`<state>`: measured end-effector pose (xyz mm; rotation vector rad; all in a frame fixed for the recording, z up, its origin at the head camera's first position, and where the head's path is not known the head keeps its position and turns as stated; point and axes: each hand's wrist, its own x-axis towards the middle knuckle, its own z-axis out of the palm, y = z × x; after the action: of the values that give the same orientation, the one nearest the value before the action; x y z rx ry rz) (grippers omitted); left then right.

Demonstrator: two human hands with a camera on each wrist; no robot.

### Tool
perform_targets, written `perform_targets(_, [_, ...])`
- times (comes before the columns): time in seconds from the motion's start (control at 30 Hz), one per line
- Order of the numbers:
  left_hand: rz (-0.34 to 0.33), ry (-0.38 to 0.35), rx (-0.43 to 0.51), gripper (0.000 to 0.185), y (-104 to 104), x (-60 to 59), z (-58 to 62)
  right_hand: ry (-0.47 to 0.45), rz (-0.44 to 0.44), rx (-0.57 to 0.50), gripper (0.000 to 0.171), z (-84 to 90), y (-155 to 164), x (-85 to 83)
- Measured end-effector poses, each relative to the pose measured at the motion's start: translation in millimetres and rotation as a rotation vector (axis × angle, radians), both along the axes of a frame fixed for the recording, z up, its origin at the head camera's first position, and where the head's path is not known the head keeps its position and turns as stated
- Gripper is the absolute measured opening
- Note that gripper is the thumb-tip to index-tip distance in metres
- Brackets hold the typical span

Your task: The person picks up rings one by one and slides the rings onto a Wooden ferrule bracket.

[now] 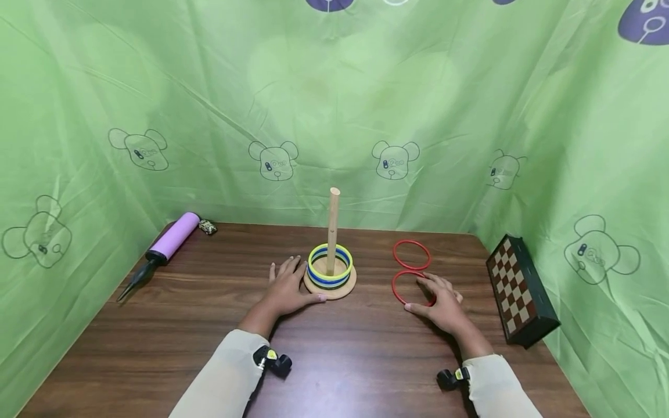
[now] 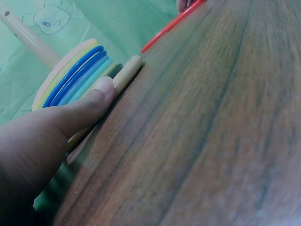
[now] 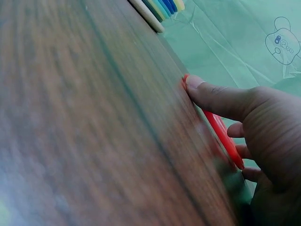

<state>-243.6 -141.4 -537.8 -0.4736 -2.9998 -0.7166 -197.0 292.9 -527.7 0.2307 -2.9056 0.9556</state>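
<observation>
A round wooden base with an upright wooden peg stands on the table, with a stack of coloured rings around the peg, yellow on top and blue beneath. My left hand is at the base's left side, its fingers spread and fairly straight. In the left wrist view its thumb rests against the edge of the base. To the right, my right hand holds the nearer red ring across its width, thumb at the near edge and fingers at the far right. That ring lies flat at table level.
A second red ring lies just behind the held one, their edges meeting. At the right edge a checkered board box stands on its side. On the left lie a purple hand pump and a small patterned packet. Green curtains surround the table.
</observation>
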Motion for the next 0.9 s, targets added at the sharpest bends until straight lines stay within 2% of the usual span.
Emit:
perform_targets(0.17, [-0.003, -0.009, -0.005, 0.123, 2, -0.8, -0.8, 0.001, -0.002, 0.0, 0.09, -0.1, 2, 0.4])
perform_targets(0.6, [0.001, -0.006, 0.003, 0.123, 1, 1.7, 1.5, 0.056, -0.003, -0.1, 0.09, -0.3, -1, 0.6])
perform_targets(0.9, [0.0, -0.016, 0.001, 0.122, 1, 2.2, 3.6, 0.192, -0.011, -0.171, 0.08, 6.7, -10, -0.1])
